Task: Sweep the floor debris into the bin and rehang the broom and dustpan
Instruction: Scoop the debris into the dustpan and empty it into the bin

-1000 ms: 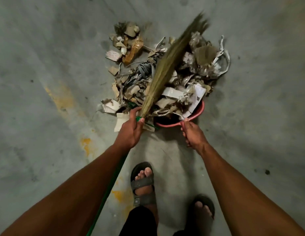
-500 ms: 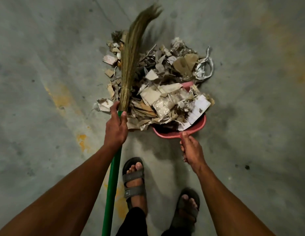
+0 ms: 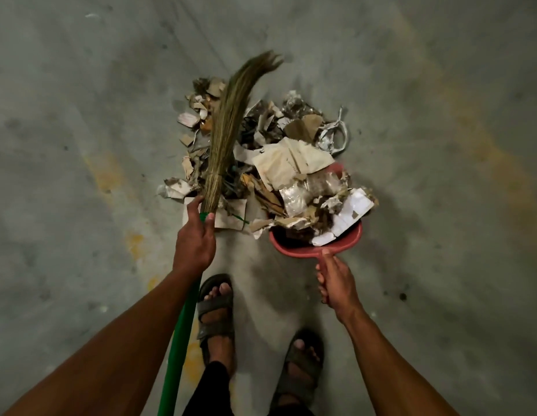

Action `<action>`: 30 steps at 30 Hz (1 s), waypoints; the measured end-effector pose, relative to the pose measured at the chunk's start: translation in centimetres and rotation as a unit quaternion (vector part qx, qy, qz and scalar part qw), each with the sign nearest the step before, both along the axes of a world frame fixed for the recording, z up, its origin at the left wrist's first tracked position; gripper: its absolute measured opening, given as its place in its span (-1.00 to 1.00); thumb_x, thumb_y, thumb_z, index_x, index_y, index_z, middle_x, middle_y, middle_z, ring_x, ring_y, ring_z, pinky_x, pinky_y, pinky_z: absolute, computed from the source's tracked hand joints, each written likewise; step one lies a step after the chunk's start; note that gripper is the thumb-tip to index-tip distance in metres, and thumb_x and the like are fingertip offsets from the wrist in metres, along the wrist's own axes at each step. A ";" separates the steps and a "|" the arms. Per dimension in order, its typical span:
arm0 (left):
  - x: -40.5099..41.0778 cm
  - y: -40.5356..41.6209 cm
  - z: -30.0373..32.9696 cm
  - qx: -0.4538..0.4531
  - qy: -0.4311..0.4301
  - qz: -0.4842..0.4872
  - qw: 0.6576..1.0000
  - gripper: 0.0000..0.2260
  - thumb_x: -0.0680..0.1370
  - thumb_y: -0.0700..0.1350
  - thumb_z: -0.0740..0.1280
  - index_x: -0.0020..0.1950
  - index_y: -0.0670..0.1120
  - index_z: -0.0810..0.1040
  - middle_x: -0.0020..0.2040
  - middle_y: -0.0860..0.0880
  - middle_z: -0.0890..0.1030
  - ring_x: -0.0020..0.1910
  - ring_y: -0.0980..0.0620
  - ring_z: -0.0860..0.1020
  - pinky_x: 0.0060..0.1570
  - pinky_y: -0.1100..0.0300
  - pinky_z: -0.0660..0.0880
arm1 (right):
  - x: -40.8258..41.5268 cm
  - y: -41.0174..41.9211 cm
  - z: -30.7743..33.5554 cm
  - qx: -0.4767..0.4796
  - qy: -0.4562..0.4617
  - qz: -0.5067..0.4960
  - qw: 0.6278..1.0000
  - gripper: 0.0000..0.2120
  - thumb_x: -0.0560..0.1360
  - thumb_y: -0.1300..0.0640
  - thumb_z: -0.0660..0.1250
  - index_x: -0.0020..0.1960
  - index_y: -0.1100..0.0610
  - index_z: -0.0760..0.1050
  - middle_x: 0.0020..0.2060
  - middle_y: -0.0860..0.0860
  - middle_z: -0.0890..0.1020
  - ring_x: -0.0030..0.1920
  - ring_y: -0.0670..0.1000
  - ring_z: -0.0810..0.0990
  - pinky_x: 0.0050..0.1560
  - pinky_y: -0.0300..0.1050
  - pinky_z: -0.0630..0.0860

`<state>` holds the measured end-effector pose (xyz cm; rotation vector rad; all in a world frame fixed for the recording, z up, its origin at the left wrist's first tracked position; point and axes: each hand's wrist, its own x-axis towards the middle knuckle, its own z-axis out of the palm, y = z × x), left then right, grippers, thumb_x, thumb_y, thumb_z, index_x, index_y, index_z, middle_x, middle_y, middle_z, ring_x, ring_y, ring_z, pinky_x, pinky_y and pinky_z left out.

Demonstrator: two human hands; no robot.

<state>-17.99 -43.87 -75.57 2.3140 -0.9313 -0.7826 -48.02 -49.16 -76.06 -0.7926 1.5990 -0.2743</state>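
A heap of torn paper and cardboard debris lies on the grey concrete floor ahead of my feet. My left hand grips the broom where its straw bristles meet the green handle; the bristles lie over the left side of the heap and curve to the right at the tip. My right hand holds the handle of a red dustpan, which rests on the floor, piled with scraps. Much of the pan is hidden under the debris.
My two sandalled feet stand just behind the pile. The concrete floor has faded yellow paint marks to the left and right. No bin or hanging hook is in view.
The broom swung from lying across the pile's right side to its left side. Scraps shifted right, onto the dustpan. The pan stayed in my right hand.
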 end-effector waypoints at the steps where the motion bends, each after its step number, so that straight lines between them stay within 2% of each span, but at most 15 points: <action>1: -0.2 0.1 0.3 0.004 -0.004 0.000 1.000 -0.62 0.75 0.06 0.14 0.56 0.20 0.18 -0.22 -0.04 0.59 -0.29 -0.05 0.57 -0.28 0.11 0.42 | -0.3 -0.1 0.2 -0.003 -0.002 0.005 1.000 -0.54 0.68 -0.26 0.19 -0.14 0.10 0.49 -0.41 0.05 0.43 -0.52 -0.04 0.33 -0.53 -0.23 0.26; 10: -3.2 3.2 3.3 0.001 -0.005 0.002 1.000 -0.64 0.74 0.05 0.14 0.54 0.20 0.18 -0.09 -0.10 0.65 -0.21 -0.10 0.60 -0.12 -0.07 0.57 | -2.6 0.1 2.7 0.005 -0.033 0.051 0.998 -0.55 0.68 -0.25 0.19 -0.13 0.10 0.49 -0.41 0.05 0.43 -0.54 -0.03 0.30 -0.49 -0.23 0.21; 22: -5.3 8.2 5.5 0.029 -0.005 0.038 0.999 -0.66 0.75 0.02 0.14 0.53 0.15 0.20 -0.17 -0.08 0.64 -0.27 -0.09 0.61 -0.19 -0.05 0.62 | -3.4 2.3 6.3 -0.006 -0.049 0.052 0.997 -0.53 0.68 -0.25 0.18 -0.14 0.11 0.51 -0.42 0.06 0.44 -0.54 0.00 0.30 -0.50 -0.23 0.22; 30: -6.3 11.7 6.2 0.031 0.001 0.024 0.999 -0.65 0.74 0.04 0.14 0.53 0.16 0.22 -0.17 -0.09 0.64 -0.25 -0.09 0.61 -0.19 0.01 0.55 | -3.8 4.9 9.0 -0.042 -0.084 0.061 0.994 -0.58 0.69 -0.22 0.19 -0.11 0.11 0.48 -0.41 0.06 0.44 -0.53 0.01 0.29 -0.47 -0.21 0.21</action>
